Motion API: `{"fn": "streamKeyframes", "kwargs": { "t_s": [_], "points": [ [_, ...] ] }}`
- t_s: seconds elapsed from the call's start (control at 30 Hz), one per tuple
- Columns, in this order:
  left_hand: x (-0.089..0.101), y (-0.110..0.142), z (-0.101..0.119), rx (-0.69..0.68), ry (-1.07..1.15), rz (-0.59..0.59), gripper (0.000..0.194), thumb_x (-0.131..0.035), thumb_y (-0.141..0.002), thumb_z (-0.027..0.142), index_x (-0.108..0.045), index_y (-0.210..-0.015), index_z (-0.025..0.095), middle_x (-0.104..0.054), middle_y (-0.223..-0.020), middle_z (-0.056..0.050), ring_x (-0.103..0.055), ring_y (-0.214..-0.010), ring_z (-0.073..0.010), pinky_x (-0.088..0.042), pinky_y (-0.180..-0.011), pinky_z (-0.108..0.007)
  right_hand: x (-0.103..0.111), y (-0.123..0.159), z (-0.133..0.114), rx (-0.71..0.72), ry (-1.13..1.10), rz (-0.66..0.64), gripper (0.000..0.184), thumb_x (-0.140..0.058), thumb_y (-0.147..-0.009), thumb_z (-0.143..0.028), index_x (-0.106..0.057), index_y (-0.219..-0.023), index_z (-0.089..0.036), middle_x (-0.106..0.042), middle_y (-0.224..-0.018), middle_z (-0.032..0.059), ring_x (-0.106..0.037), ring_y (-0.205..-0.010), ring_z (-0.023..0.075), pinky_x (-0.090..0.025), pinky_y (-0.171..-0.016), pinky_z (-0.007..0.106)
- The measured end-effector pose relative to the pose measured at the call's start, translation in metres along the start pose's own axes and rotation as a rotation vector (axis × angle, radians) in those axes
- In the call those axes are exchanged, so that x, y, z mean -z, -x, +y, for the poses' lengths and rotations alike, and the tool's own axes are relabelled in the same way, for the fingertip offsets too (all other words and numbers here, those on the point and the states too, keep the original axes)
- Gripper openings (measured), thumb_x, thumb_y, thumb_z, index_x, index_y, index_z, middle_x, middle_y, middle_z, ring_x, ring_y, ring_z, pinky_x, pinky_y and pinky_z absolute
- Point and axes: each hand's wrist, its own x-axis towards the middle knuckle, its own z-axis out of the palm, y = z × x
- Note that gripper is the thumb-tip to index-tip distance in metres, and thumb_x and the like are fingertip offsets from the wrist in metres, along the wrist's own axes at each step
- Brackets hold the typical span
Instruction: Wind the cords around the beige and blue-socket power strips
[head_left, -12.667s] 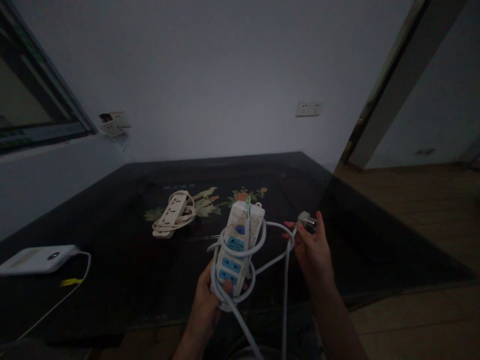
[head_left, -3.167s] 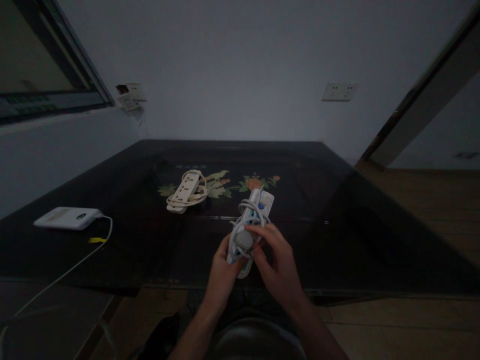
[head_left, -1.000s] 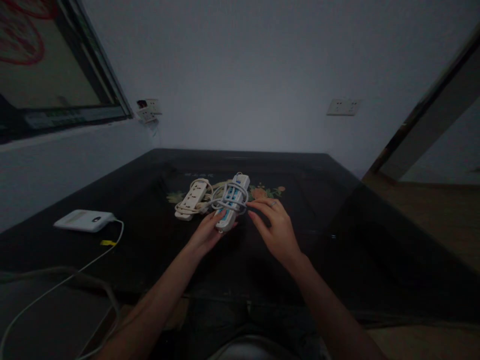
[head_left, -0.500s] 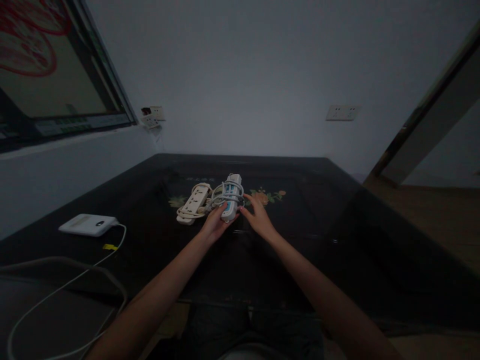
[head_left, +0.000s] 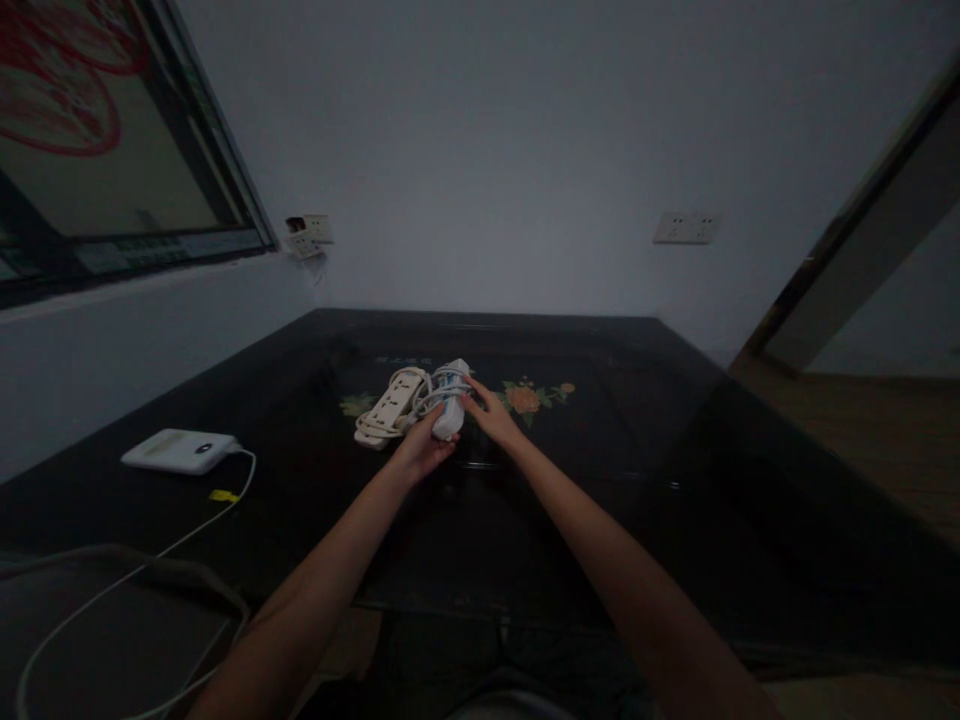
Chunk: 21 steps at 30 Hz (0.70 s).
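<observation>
A white power strip [head_left: 451, 408] with blue socket faces, its grey-white cord wound around it, is tilted on its side between my hands. My left hand [head_left: 424, 446] grips its near end, thumb on top and fingers underneath. At the strip's right side, my right hand [head_left: 491, 414] touches the wound cord and the casing with its fingertips, the fingers curved around that edge. Just to the left lies a second, cream power strip [head_left: 394, 402] with dark socket holes, its own cord wrapped about it. The two strips' cords overlap in view.
A black glossy table [head_left: 585, 540] with a printed flower carries everything. At left lies a white power bank [head_left: 180, 451] with a white cable [head_left: 251, 465] trailing off the near edge, beside a yellow scrap [head_left: 223, 496]. Wall sockets [head_left: 686, 228] sit on the back wall.
The blue-faced power strip has shifted left and lower, closer to the cream one, and has rolled so its side shows. Both hands moved left with it.
</observation>
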Motion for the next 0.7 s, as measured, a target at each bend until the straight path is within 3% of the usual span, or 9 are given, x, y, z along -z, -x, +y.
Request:
{"fn": "streamKeyframes", "kwargs": {
  "t_s": [0.23,0.57,0.7],
  "points": [
    [-0.004,0.007,-0.004,0.039,0.043,-0.02,0.016,-0.05,-0.092,0.028,-0.058,-0.092,0.014,-0.061,-0.058,0.001,-0.053,-0.036,-0.0083,-0.042,-0.033,-0.015,0.013,0.013,-0.002,-0.064,0.039,-0.015,0.044,-0.057,-0.086,-0.042,-0.057,-0.127,-0.027,-0.061,-0.127,0.0036,-0.052,-0.122,0.0244,-0.035,-0.105,0.043],
    [0.003,-0.005,-0.005,0.034,0.132,-0.025,0.023,-0.053,-0.091,0.036,-0.058,-0.104,0.017,-0.061,-0.061,0.001,-0.053,-0.04,-0.007,-0.042,-0.035,-0.013,-0.014,-0.004,-0.012,-0.15,-0.027,0.006,0.043,-0.057,-0.086,-0.036,-0.059,-0.125,-0.019,-0.062,-0.124,0.0105,-0.057,-0.114,0.0227,-0.041,-0.1,0.038],
    [0.002,-0.003,-0.002,0.057,0.18,-0.068,0.028,-0.047,-0.093,0.038,-0.059,-0.103,0.015,-0.061,-0.062,-0.001,-0.053,-0.043,-0.0075,-0.043,-0.038,-0.013,-0.015,-0.001,-0.016,-0.223,-0.092,-0.012,0.043,-0.056,-0.086,-0.039,-0.059,-0.123,-0.019,-0.066,-0.113,0.0097,-0.063,-0.098,0.0207,-0.049,-0.087,0.037]
  ]
}}
